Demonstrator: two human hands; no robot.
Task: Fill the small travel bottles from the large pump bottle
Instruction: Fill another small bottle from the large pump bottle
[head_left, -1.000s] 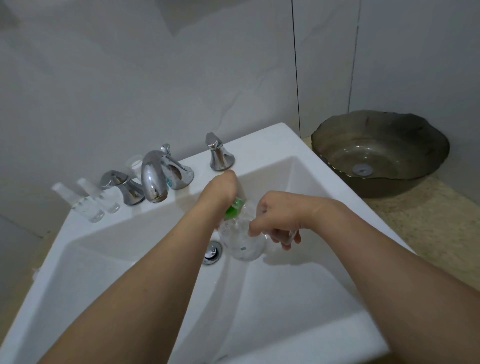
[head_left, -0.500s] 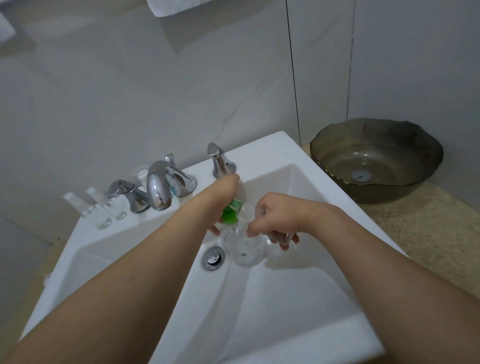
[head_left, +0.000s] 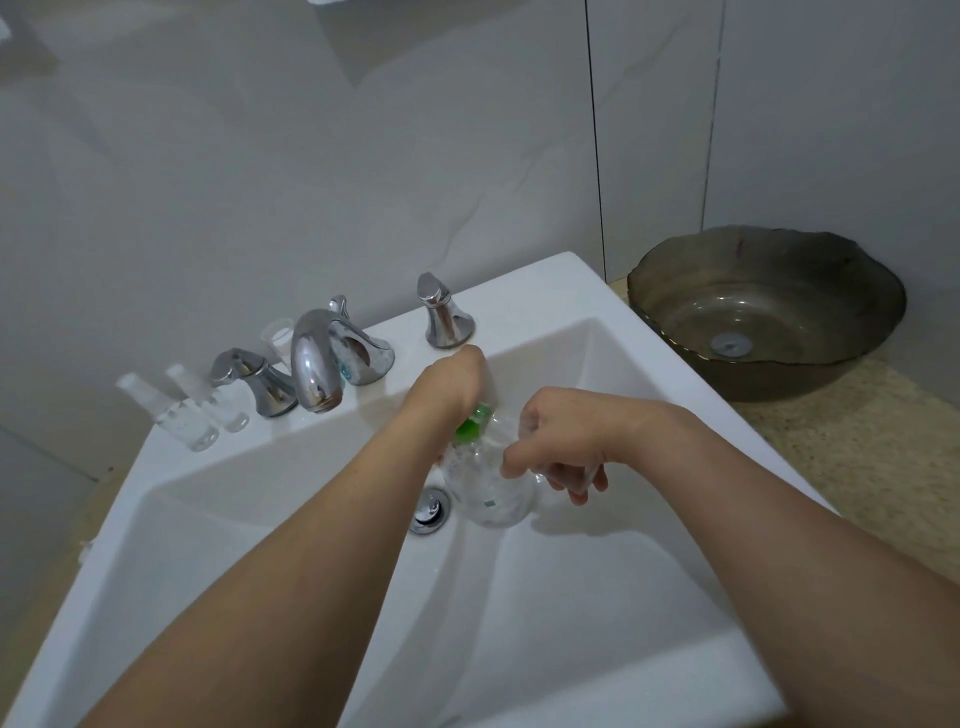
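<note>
Here a white ceramic sink (head_left: 545, 649), square and smooth with sloping inner walls, fills most of the view, set on a speckled beige table (head_left: 862, 467) against pale grey wall tiles. At the table's far right corner sits a dark, glassy bowl-shaped basin (head_left: 675, 291) with a wavy rim and a round drain at its bottom.

Over the middle of the sink both bare forearms meet above a round, clear pump bottle (head_left: 493, 499) with a green collar, which sits just beside the chrome drain plug (head_left: 430, 512). The left hand (head_left: 449, 384) is above the bottle's green top, with the wrist bent downward; its fingers are hidden behind the wrist, so I cannot tell whether they press or grip the pump. The right hand (head_left: 558, 434) is curled just to the right of the green top, its fingers bent around something clear and slim, apparently a small travel bottle, though its outline is too faint to be sure.

Along the sink's far edge stands a curved chrome tap (head_left: 314, 364) between two chrome handles (head_left: 441, 312). Near the sink's far left corner stand two small clear bottles (head_left: 182, 421) with narrow necks, close together, and a small clear cap (head_left: 278, 338) behind the tap.
</note>
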